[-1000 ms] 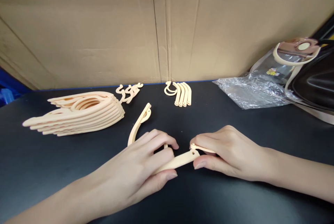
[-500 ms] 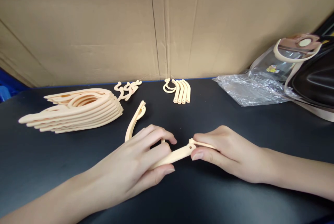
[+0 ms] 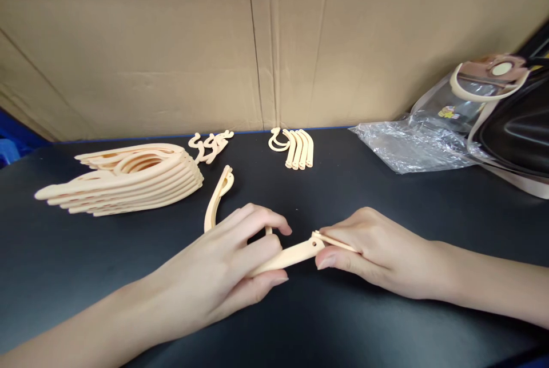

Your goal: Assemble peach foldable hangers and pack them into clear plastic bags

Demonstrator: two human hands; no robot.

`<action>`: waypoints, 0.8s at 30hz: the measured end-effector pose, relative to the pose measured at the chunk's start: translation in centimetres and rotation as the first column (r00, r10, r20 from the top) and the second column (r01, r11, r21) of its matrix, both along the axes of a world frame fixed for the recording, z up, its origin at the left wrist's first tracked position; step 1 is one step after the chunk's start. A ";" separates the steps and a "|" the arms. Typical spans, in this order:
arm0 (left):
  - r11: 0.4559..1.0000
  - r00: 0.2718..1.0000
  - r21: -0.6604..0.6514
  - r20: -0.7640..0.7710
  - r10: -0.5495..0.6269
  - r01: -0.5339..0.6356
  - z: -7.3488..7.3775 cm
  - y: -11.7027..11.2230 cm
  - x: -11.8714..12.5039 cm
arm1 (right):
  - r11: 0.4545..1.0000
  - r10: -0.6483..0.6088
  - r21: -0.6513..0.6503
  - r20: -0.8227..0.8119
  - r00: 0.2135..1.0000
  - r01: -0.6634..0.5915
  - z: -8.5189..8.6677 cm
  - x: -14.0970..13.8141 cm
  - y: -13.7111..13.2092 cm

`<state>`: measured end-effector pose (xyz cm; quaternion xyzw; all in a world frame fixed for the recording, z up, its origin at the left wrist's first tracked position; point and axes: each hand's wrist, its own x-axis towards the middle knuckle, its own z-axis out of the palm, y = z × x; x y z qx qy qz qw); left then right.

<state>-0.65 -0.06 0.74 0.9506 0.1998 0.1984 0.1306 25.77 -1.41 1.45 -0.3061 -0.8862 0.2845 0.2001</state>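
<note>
My left hand [image 3: 227, 265] is closed around a beige plastic hanger piece [image 3: 295, 255], whose flat end with a round hole points right. Behind the knuckles rises a curved beige hanger arm [image 3: 213, 205]; my fingers hide whether it joins the held piece. Between thumb and fingers, my right hand [image 3: 381, 254] pinches a thin beige strip [image 3: 338, 242]. The strip's tip meets the holed end of the hanger piece, though I cannot tell whether the two are locked together.
A stack of beige hangers [image 3: 171, 185] lies at left. Behind are loose hooks [image 3: 210, 145], several curved arms [image 3: 300, 151] in a row and a round hook [image 3: 274, 140]. Clear plastic wrap [image 3: 398, 148] and a dark bag [image 3: 514, 134] lie at right, before a cardboard wall [image 3: 193, 42].
The thin strip in my right hand has tilted, its tip now closer against the holed end. The curved arm behind my left hand has shifted slightly left. Both hands keep their grip.
</note>
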 end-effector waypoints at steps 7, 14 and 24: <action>0.996 0.999 -0.074 -0.024 -0.043 0.041 0.1 0.2 0.0 | 0.923 -0.079 0.384 0.152 0.985 0.015 -0.4 0.1 -0.4; 0.990 0.998 -0.129 -0.035 -0.055 0.050 0.2 -0.1 0.0 | 0.795 -0.107 0.604 0.239 0.965 -0.061 -1.0 0.2 -0.6; 0.996 1.000 -0.093 -0.021 -0.012 0.010 0.2 0.2 0.0 | 0.978 -0.107 0.196 0.203 0.973 0.067 -0.1 -0.2 -0.6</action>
